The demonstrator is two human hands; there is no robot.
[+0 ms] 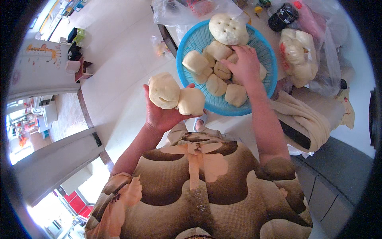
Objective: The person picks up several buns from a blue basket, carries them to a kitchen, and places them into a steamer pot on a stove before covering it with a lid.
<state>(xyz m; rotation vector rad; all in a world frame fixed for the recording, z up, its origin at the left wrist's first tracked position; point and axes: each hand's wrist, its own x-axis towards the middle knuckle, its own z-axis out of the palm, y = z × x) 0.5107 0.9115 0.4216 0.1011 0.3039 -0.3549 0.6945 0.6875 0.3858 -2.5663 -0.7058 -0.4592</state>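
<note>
Two pale steamed buns, a larger one [164,90] and a smaller one [191,101], rest side by side on my left hand [159,118], its fingers curled up around them. This hand is left of a round blue plastic basket [182,74]. Inside the basket are several more buns, including a folded one [222,70] and a squarish one [235,95]. A large round bread [228,30] with small holes lies at the far rim. My right hand [244,64] reaches in among the buns, thumb and fingers spread and touching them; whether it grips one is hidden.
Right of the basket lies a clear plastic bag [298,56] with bread in it. A black-lidded jar [283,17] stands behind it. Thin plastic bags [173,12] lie at the far side. A cream cloth [316,125] drapes at the right. Tiled floor [119,59] spreads out at left.
</note>
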